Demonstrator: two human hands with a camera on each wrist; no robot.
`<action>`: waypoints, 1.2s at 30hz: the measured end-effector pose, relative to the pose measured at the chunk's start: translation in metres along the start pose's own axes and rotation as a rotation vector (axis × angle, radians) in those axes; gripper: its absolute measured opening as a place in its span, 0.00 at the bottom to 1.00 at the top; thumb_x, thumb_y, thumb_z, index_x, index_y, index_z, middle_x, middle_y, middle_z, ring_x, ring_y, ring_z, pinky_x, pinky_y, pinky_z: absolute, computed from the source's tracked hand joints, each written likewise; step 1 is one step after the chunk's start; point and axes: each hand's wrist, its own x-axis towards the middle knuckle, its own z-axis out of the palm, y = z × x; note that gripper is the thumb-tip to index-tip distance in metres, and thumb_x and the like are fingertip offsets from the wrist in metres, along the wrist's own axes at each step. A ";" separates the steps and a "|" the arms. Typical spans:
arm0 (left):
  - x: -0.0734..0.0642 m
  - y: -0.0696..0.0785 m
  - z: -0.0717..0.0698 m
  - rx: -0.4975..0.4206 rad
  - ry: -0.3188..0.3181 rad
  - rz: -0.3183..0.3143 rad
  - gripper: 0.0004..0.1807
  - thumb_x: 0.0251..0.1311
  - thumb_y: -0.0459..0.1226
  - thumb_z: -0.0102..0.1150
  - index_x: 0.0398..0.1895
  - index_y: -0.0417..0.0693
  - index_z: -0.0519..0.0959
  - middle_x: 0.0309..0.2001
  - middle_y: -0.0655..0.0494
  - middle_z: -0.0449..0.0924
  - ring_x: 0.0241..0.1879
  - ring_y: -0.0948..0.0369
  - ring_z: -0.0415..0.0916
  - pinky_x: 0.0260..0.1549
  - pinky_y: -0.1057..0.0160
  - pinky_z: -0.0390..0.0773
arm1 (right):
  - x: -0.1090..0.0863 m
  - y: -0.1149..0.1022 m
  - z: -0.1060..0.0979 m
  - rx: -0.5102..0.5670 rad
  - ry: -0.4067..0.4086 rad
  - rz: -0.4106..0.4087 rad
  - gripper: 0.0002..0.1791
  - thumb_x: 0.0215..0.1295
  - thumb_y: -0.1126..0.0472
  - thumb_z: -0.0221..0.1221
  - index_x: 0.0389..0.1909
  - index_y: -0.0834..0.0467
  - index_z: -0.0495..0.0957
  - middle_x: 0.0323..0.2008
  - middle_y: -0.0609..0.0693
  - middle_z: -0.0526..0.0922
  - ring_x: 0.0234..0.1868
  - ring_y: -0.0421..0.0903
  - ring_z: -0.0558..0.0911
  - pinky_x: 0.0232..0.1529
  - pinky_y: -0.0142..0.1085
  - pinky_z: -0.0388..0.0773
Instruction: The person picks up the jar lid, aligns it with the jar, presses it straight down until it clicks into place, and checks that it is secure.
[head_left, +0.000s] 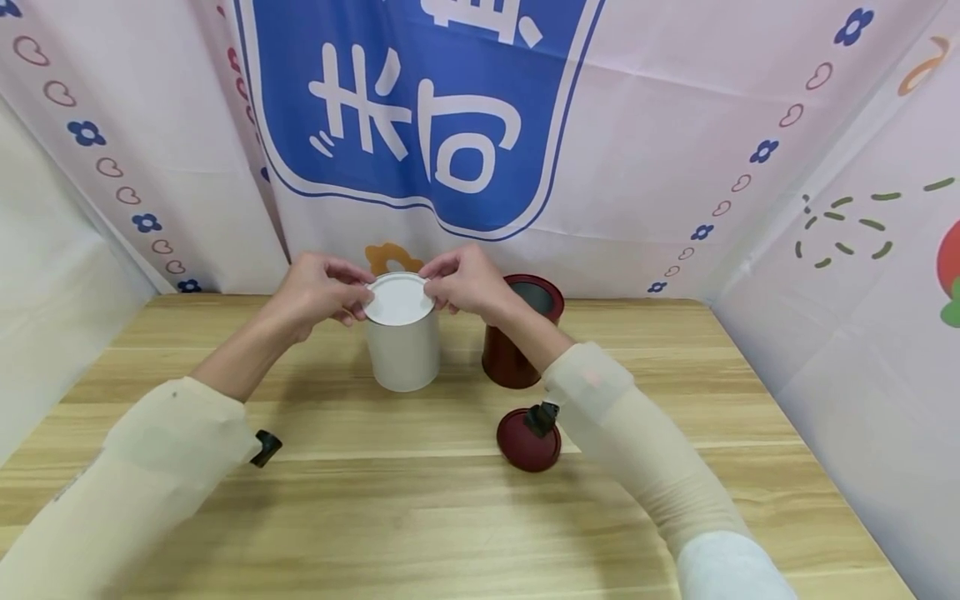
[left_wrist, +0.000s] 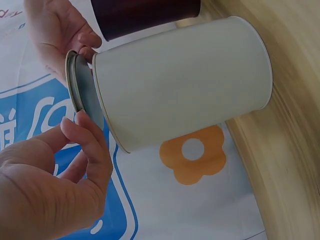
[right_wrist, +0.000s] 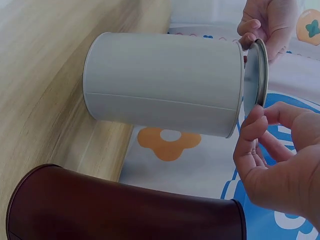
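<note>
A white cylindrical can [head_left: 405, 354] stands upright on the wooden table. Its round white lid [head_left: 400, 298] is just above the rim; both wrist views show a narrow gap and a slight tilt between lid [left_wrist: 75, 82] and can [right_wrist: 165, 82]. On one side my left hand [head_left: 318, 292] pinches the lid's edge between thumb and fingers. My right hand [head_left: 468, 283] pinches the opposite edge the same way. Behind my right forearm stands a dark red can [head_left: 502, 354] with its top uncovered, partly hidden by that arm.
A dark red lid [head_left: 525, 450] lies on the table [head_left: 390, 525] in front of the red can, partly covered by the right wrist's black camera mount [head_left: 542, 418]. A printed cloth [head_left: 622, 167] hangs close behind the cans, and white sheets border both sides.
</note>
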 end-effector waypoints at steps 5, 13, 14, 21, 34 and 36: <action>0.004 0.002 0.001 0.011 0.005 -0.007 0.20 0.67 0.27 0.62 0.60 0.24 0.76 0.36 0.47 0.82 0.23 0.63 0.81 0.24 0.69 0.84 | 0.005 0.001 0.000 -0.009 0.002 0.008 0.10 0.66 0.70 0.63 0.47 0.66 0.86 0.34 0.57 0.85 0.25 0.48 0.80 0.27 0.35 0.81; 0.008 0.001 -0.001 0.049 0.020 0.016 0.20 0.66 0.25 0.63 0.59 0.24 0.76 0.31 0.48 0.83 0.22 0.63 0.81 0.23 0.67 0.85 | 0.010 -0.001 0.003 -0.037 0.017 0.009 0.10 0.66 0.71 0.62 0.46 0.67 0.85 0.35 0.57 0.84 0.27 0.49 0.80 0.25 0.31 0.79; 0.008 0.000 -0.001 0.056 0.021 0.017 0.20 0.66 0.25 0.63 0.58 0.24 0.77 0.32 0.48 0.83 0.22 0.63 0.81 0.23 0.67 0.85 | 0.010 -0.001 0.003 -0.053 0.022 0.008 0.10 0.66 0.71 0.63 0.46 0.66 0.85 0.36 0.57 0.84 0.28 0.49 0.81 0.26 0.30 0.80; 0.011 0.000 0.000 0.113 0.040 0.014 0.18 0.65 0.26 0.64 0.57 0.25 0.78 0.35 0.46 0.82 0.22 0.63 0.79 0.21 0.69 0.81 | 0.014 0.000 0.005 -0.147 0.048 -0.016 0.09 0.66 0.69 0.65 0.46 0.65 0.87 0.41 0.57 0.86 0.35 0.48 0.82 0.38 0.35 0.86; 0.015 -0.003 0.001 0.207 0.078 0.010 0.16 0.66 0.29 0.65 0.54 0.29 0.82 0.40 0.44 0.77 0.30 0.58 0.73 0.24 0.69 0.77 | 0.018 0.004 0.008 -0.213 0.066 -0.029 0.09 0.66 0.67 0.66 0.45 0.64 0.88 0.43 0.55 0.87 0.43 0.49 0.80 0.40 0.33 0.83; 0.015 -0.004 0.001 0.229 0.085 0.016 0.15 0.66 0.29 0.65 0.54 0.30 0.83 0.41 0.44 0.75 0.33 0.57 0.72 0.25 0.69 0.78 | 0.018 0.004 0.009 -0.213 0.066 -0.029 0.09 0.66 0.67 0.67 0.45 0.64 0.88 0.43 0.55 0.87 0.43 0.49 0.80 0.40 0.32 0.83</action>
